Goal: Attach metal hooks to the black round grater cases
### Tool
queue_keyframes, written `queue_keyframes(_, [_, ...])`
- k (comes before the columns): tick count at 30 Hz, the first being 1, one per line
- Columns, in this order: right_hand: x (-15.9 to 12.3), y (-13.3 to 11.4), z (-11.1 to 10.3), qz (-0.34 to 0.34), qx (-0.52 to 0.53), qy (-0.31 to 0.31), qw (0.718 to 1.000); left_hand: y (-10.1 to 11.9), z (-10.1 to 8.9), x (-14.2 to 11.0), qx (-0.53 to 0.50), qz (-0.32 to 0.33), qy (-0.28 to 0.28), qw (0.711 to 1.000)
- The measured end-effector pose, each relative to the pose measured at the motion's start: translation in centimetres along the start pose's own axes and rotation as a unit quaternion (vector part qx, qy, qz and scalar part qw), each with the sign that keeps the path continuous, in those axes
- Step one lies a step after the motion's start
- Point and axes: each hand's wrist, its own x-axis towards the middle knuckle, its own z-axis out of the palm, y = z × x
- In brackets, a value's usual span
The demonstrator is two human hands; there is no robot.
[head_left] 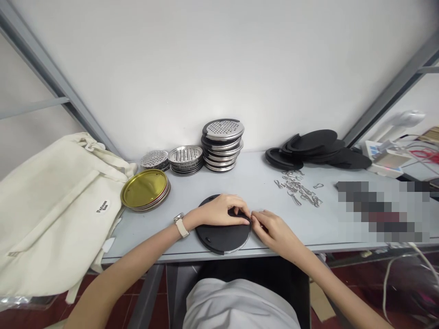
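A black round disc [222, 238] with a metallic rim along its lower right lies flat near the table's front edge. My left hand [224, 210] rests across it, thumb and fingers closed on its right edge. At that same edge my right hand [272, 228] is closed in a pinch, its fingertips close to the left ones. Whatever sits between the right fingertips is hidden. Several small metal carabiner clips [299, 188] lie scattered beyond my right hand.
Stacked metal grater discs [185, 157] stand by the wall beside a taller stack of rimmed discs [223, 145]. Gold round plates [146, 188] are piled at left, near a cream bag [61, 214]. Black discs [310, 146] lie heaped at back right. A power strip [384, 157] is farther right.
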Motion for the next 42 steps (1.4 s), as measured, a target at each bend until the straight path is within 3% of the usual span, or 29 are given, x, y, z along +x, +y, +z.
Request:
queue_keyframes(5, [-0.1,0.0,-0.1,-0.006,0.016,0.001,1.0,0.3,0.0,-0.2,0.055,0.028,-0.002,0.998])
queue_keyframes(22, [0.0,-0.1,0.0,-0.009,-0.003,0.02,1.0,1.2,0.2,-0.4,0.123,-0.029,0.048,0.991])
queue_keyframes(34, [-0.3,0.0,0.3,-0.021,-0.026,0.031,0.999,0.3,-0.1,-0.1,0.009,-0.016,-0.002,1.0])
queue_keyframes(42, [-0.3,0.2,0.4,-0.025,-0.028,0.036,0.999,0.1,-0.1,0.2,-0.045,-0.043,0.0,0.998])
